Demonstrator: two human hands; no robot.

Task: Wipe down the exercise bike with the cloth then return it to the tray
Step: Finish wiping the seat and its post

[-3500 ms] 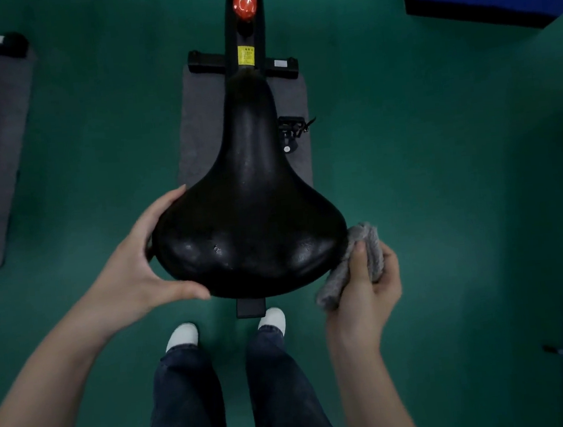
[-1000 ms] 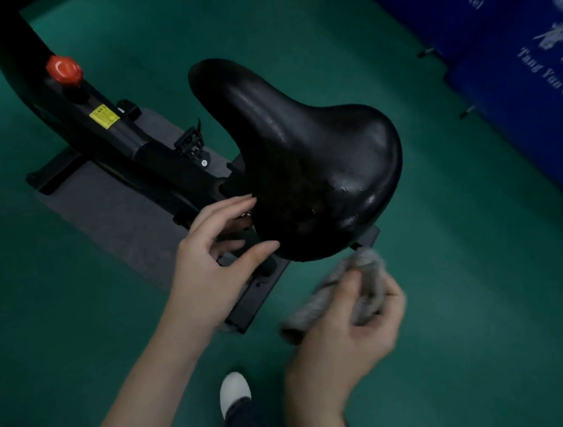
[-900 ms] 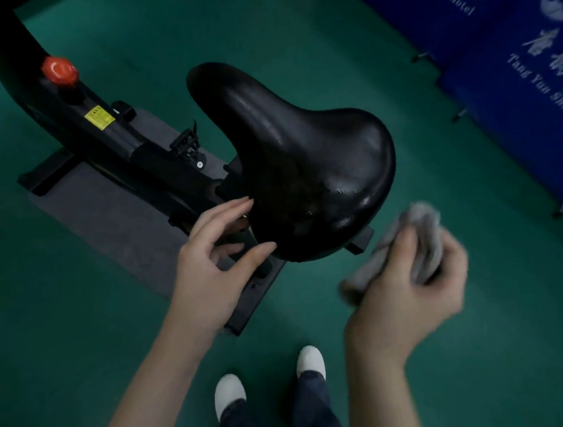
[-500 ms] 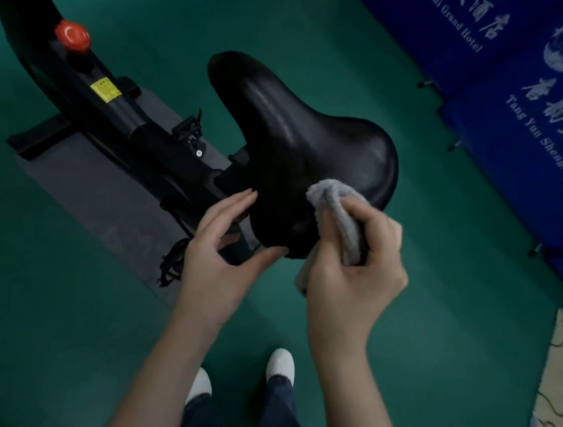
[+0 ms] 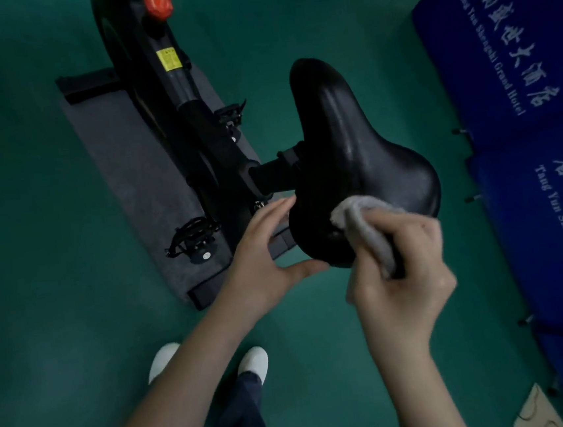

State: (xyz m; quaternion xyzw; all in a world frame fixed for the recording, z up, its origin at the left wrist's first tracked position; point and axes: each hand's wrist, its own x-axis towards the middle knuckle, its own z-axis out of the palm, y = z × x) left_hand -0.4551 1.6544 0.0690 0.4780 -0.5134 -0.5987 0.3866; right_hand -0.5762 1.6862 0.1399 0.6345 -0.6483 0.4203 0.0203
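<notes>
At the saddle's (image 5: pixel 364 157) rear edge, right hand (image 5: pixel 399 270) presses cloth (image 5: pixel 367 225)

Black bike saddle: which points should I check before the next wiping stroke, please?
1. Crumpled grey cloth gripped in the right hand: ok.
2. Cloth lying against the rear of the glossy black saddle: ok.
3. The left hand braces the saddle's side, fingers straight: ok.
4. Black bike frame with red knob already wiped: cannot tell.
5. The tray for returning the cloth in view: not ok.
</notes>
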